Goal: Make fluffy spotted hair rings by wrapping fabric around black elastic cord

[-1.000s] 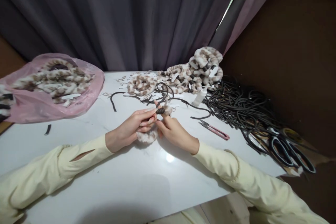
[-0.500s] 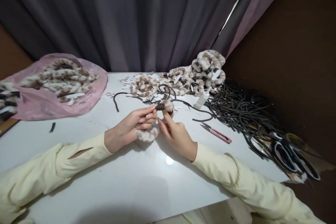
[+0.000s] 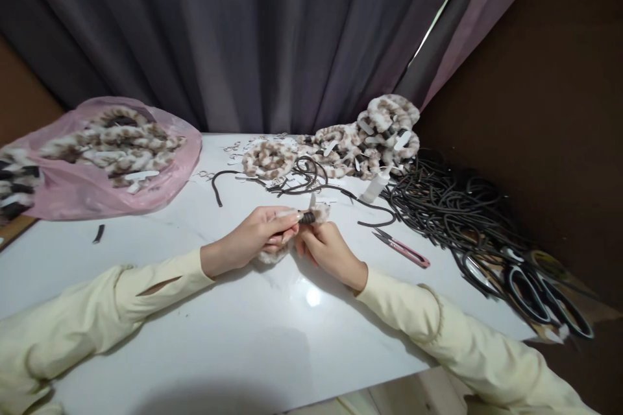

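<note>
Both hands meet over the middle of the white table. My left hand (image 3: pixel 260 233) is closed around a fuzzy white-and-brown plush ring (image 3: pixel 272 255), thumb laid along its top. Just past that thumb shows a dark cord wrapping (image 3: pixel 306 218) coiled on the ring. Fingers curled in, my right hand (image 3: pixel 326 243) grips the ring's right side below the wrapping. A small pale tag sticks up behind the coil. My fingers hide much of the ring.
Pink thread snips (image 3: pixel 402 248) lie to the right, near a small clear bottle (image 3: pixel 374 188). Black cords (image 3: pixel 438 207) heap at right beside large scissors (image 3: pixel 528 295). Plush rings (image 3: pixel 389 117) are piled at the back; more fill a pink plastic bag (image 3: pixel 178 188) at left.
The ring has been turned in my hands: less of its lower loop shows, and a pale tag now stands up behind the coil. My left thumb has moved right towards the wrapping.
</note>
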The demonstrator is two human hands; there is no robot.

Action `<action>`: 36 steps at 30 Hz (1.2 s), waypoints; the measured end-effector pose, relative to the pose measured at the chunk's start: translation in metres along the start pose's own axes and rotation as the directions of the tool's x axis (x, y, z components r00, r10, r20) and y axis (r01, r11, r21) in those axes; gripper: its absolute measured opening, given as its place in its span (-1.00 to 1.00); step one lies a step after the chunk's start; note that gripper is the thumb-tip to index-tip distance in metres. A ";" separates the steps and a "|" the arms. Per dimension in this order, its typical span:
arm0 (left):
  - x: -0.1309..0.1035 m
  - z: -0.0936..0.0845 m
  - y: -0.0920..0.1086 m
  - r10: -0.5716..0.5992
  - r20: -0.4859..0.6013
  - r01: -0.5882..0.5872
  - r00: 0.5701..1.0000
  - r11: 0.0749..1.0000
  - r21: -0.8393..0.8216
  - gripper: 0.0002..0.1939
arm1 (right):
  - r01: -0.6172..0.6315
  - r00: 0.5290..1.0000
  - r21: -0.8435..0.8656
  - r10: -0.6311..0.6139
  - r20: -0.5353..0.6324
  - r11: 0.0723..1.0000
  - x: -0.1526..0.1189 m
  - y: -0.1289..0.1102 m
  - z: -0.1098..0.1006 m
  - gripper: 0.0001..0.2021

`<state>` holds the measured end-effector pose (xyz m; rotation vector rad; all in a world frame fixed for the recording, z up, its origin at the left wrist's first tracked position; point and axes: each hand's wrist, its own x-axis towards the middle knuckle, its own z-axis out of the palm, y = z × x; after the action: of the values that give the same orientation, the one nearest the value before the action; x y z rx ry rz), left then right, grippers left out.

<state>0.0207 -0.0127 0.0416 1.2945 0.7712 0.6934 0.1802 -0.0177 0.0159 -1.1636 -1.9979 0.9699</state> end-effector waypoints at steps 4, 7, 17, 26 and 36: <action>-0.003 -0.006 0.002 0.321 -0.037 -0.242 0.946 0.779 0.579 -0.73 | 0.028 1.000 -0.017 -0.028 0.008 0.999 -0.003 -0.005 0.000 -0.61; -0.003 -0.014 -0.004 0.507 0.081 -0.365 0.858 0.492 0.791 -0.84 | 0.070 0.997 -0.036 -0.070 0.018 0.997 -0.006 -0.010 -0.001 -0.65; -0.004 -0.019 0.000 0.533 0.107 -0.359 0.839 0.395 0.846 -0.80 | 0.304 0.952 -0.345 -0.295 0.078 0.888 -0.017 -0.005 -0.008 -0.87; -0.003 -0.017 0.006 0.433 0.057 -0.285 0.900 0.482 0.829 -0.72 | 0.382 0.851 -0.697 -0.525 0.009 0.607 -0.017 -0.009 -0.009 -0.80; -0.001 -0.023 -0.004 0.615 0.387 -0.470 0.687 -0.030 0.882 -0.86 | 0.380 0.776 -0.797 -0.631 -0.001 0.470 -0.015 -0.007 -0.009 -0.81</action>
<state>0.0010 -0.0012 0.0353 2.9300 0.7603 0.9731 0.1906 -0.0313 0.0247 -0.8781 -2.3303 -0.4405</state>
